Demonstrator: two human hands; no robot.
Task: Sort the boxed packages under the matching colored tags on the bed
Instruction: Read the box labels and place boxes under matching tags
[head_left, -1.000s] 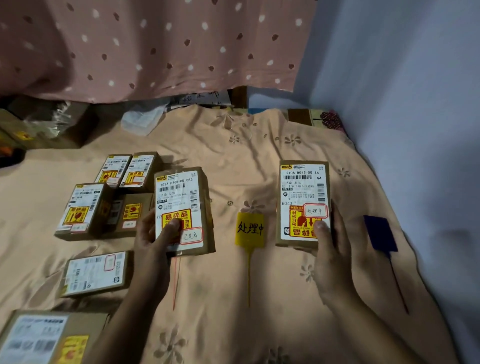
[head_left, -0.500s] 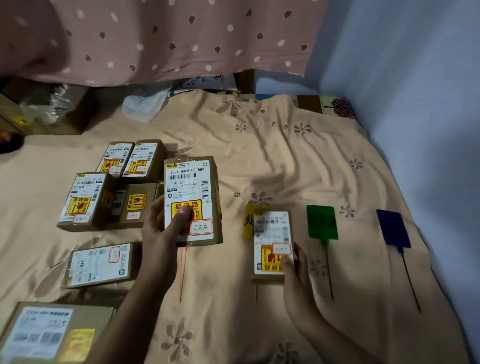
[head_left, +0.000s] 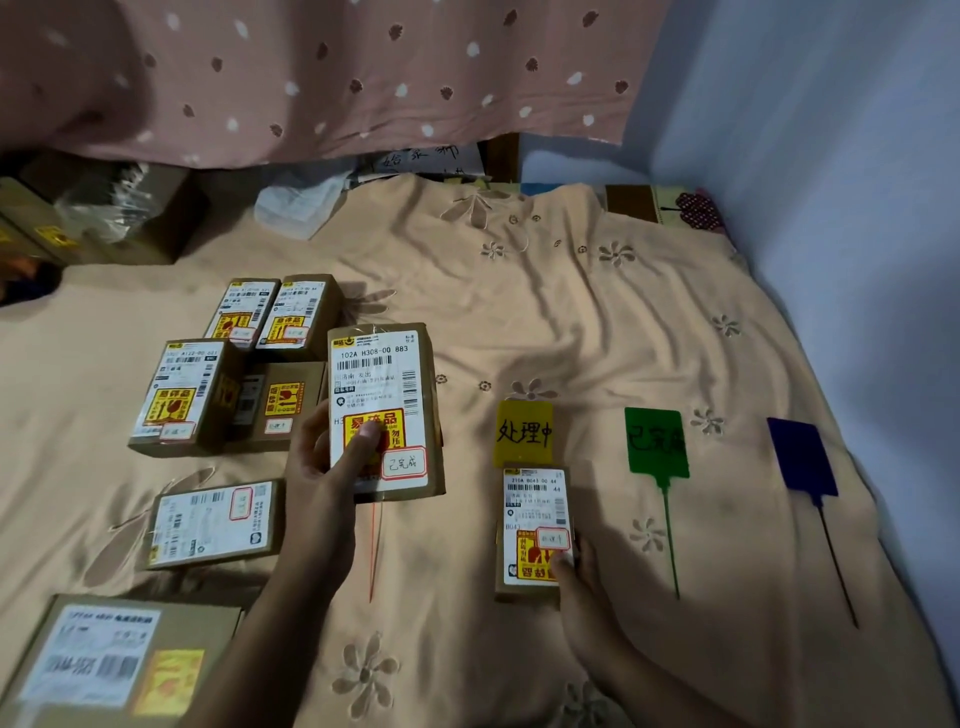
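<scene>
The fingers (head_left: 563, 564) of the right hand (head_left: 584, 603) pinch the near end of a small brown cardboard box with a white shipping label (head_left: 535, 530), thumb on its top face, as it lies flat on the peach flower-embroidered bedspread (head_left: 597, 322) at lower centre of the frame, its far edge touching the lower edge of the flat yellow plastic tag with black handwriting (head_left: 523, 432). That position looks deliberate: the small red-bordered sticker on the box seems to carry the same word as the yellow tag, though it is too small to read surely, so the box is being set under its match. The left hand (head_left: 327, 467), at centre left, curls round a larger brown cardboard box with a white label and yellow fragile sticker (head_left: 384, 410), thumb pressed on the label, and holds it raised and face up, probably to read its red-bordered sticker. That writing seems to match the green plastic tag (head_left: 657, 441) lying to the right of the yellow one, so I judge this box belongs there. A dark blue plastic tag (head_left: 802, 457) lies further right, near the wall, with nothing under it. A thin red strip (head_left: 372, 551) shows just below the held box; its tag is hidden. In the left of the frame a cluster of brown labelled boxes (head_left: 234, 374) waits unsorted, with a flat one (head_left: 213, 522) nearer and a large carton (head_left: 114, 660) at lower left.
</scene>
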